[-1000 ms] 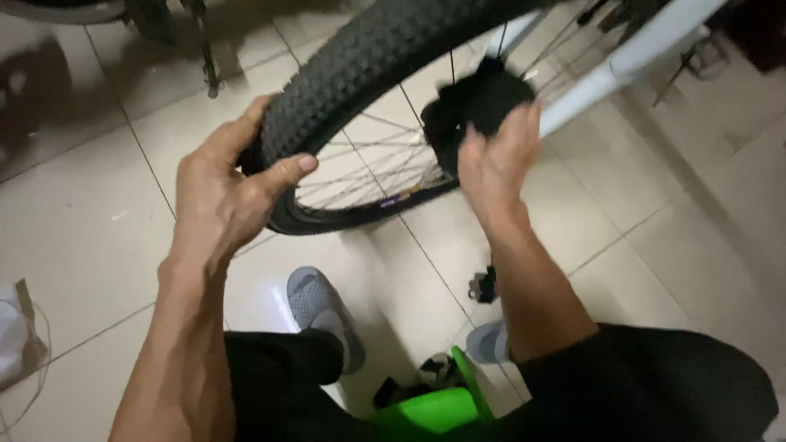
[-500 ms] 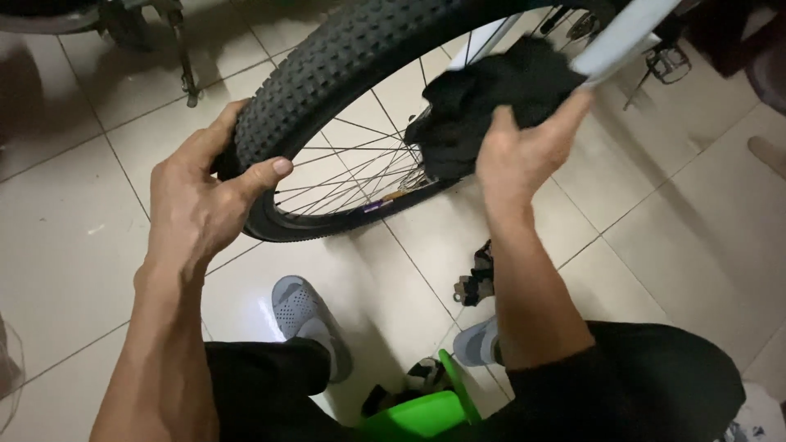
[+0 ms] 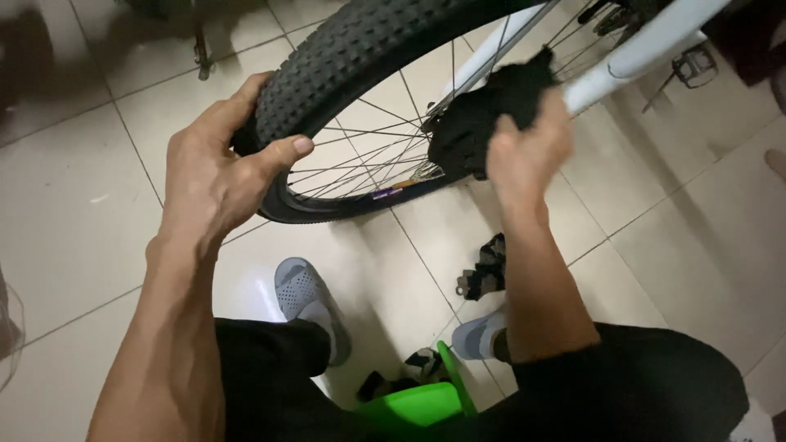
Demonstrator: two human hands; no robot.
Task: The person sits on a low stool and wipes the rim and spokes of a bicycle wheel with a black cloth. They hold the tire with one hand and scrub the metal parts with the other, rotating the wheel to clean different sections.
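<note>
Hands point(image 3: 214, 176) grip tyre point(image 3: 344, 49), cloth point(image 3: 483, 123).

Knobbly matt rubber tyre point(image 3: 344, 57), soft black cloth point(image 3: 483, 115), glossy tiled floor point(image 3: 65, 205)

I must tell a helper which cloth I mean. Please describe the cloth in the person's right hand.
Find the knobby black tyre that the left hand grips. Beside it, the right hand presses a crumpled black cloth against the spokes, near the white frame tube. Another dark rag lies on the floor; this one is held up.

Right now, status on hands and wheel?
Left hand grips knobby tyre. Right hand presses black rag near spokes. Nothing blocking.
</note>
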